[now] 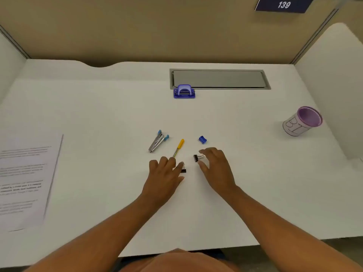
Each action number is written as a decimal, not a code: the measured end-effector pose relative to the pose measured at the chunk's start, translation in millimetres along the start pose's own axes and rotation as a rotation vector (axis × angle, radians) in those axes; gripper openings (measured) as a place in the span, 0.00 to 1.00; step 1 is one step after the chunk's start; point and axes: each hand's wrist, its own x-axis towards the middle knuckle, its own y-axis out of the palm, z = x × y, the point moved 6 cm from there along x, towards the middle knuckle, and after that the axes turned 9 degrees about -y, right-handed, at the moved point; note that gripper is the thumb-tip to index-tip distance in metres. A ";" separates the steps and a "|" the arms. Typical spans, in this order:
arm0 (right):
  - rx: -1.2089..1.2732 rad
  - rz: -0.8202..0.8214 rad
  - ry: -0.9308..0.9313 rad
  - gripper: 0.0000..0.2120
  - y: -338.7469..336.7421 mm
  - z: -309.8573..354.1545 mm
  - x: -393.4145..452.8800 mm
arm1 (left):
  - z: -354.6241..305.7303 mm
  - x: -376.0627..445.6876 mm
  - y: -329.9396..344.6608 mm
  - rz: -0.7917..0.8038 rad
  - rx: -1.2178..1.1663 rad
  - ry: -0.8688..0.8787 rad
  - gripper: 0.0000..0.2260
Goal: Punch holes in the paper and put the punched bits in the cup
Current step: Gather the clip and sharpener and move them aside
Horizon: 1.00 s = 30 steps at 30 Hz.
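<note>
A blue hole punch [184,91] stands at the back of the white desk. Printed paper sheets [23,181] lie at the far left edge. A purple cup [303,121] with a white label sits at the right, tilted toward me. My left hand [164,177] rests palm down near the desk's middle, its fingertips over a black binder clip [183,170] and the lower end of a pen [178,147]. My right hand [215,166] hovers beside it, fingers spread around a second black binder clip [197,158].
A staple remover [158,141] and a small blue sharpener [202,139] lie just beyond my hands. A grey cable hatch [219,79] is set into the desk behind the punch. Partition walls close in the back and both sides.
</note>
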 end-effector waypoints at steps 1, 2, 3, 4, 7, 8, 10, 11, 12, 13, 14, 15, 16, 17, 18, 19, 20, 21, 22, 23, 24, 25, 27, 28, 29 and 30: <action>0.012 0.027 -0.033 0.17 2.3 -4.1 3.7 | -4.5 3.8 3.1 0.031 0.001 -0.013 0.22; 0.019 0.065 -0.046 0.18 1.2 -4.8 7.2 | -8.0 8.0 5.9 0.052 -0.005 -0.032 0.22; 0.040 0.099 -0.054 0.20 3.7 -8.3 10.2 | -11.0 9.1 10.4 0.056 -0.002 -0.037 0.21; 0.065 0.148 -0.037 0.21 3.9 -9.1 13.0 | -14.8 10.0 10.7 0.041 -0.014 -0.039 0.21; 0.111 0.255 0.006 0.23 11.5 -17.2 15.6 | -23.2 11.0 15.2 0.046 -0.016 -0.048 0.16; 0.115 0.282 0.013 0.23 12.6 -18.7 15.8 | -24.6 11.3 14.4 0.040 -0.009 -0.059 0.14; 0.146 0.279 0.008 0.22 16.0 -21.5 16.3 | -27.5 11.7 15.6 0.057 -0.024 -0.065 0.11; 0.164 0.267 -0.005 0.22 16.7 -21.4 16.8 | -27.5 11.9 16.9 0.064 -0.035 -0.067 0.10; 0.181 0.250 -0.026 0.21 17.2 -20.2 17.2 | -27.1 11.9 19.1 0.074 -0.047 -0.064 0.10; 0.185 0.231 -0.053 0.20 17.7 -19.8 18.0 | -26.4 12.3 21.0 0.085 -0.056 -0.058 0.12; 0.178 0.214 -0.083 0.18 18.1 -19.4 17.9 | -25.4 12.5 23.8 0.093 -0.066 -0.051 0.13; 0.162 0.199 -0.104 0.15 17.7 -18.4 17.8 | -25.1 12.6 24.2 0.098 -0.077 -0.049 0.14; 0.152 0.178 -0.120 0.12 16.6 -18.4 17.4 | -24.6 13.2 23.5 0.081 -0.098 -0.064 0.14; 0.169 0.152 -0.118 0.10 15.4 -19.0 17.5 | -24.4 14.4 22.3 0.070 -0.144 -0.083 0.13; 0.217 0.125 -0.091 0.08 13.4 -20.5 17.5 | -23.8 16.1 18.4 0.059 -0.229 -0.135 0.11; 0.289 0.095 -0.044 0.08 10.2 -21.8 17.8 | -21.3 18.3 11.7 0.056 -0.369 -0.243 0.08; 0.366 0.062 0.010 0.07 6.1 -22.2 17.8 | -17.2 20.5 3.8 0.055 -0.542 -0.403 0.05; 0.431 0.025 0.057 0.07 1.5 -21.5 18.0 | -12.5 20.9 -1.4 0.069 -0.723 -0.606 0.05; 0.479 -0.015 0.082 0.07 -3.6 -18.9 18.4 | -8.8 19.5 -0.3 0.117 -0.924 -0.834 0.06; 0.506 -0.049 0.077 0.06 -8.4 -14.6 18.8 | -9.6 18.0 4.3 0.187 -1.156 -1.044 0.08; 0.520 -0.071 0.047 0.06 -13.2 -8.4 19.0 | -14.0 17.4 10.1 0.251 -1.405 -1.210 0.09; 0.526 -0.085 0.003 0.06 -16.9 -1.6 19.1 | -20.2 19.0 13.9 0.297 -1.632 -1.326 0.08; 0.533 -0.090 -0.086 0.06 -22.4 10.9 17.7 | -30.6 23.9 15.0 0.352 -1.950 -1.461 0.08; 0.522 -0.081 -0.127 0.07 -23.5 16.0 16.7 | -35.1 25.9 14.3 0.368 -2.059 -1.503 0.09; 0.484 -0.067 -0.172 0.07 -23.6 21.0 15.8 | -39.4 28.1 13.3 0.387 -2.154 -1.539 0.09; 0.428 -0.051 -0.218 0.08 -22.7 25.9 14.9 | -43.7 30.5 11.5 0.412 -2.238 -1.574 0.10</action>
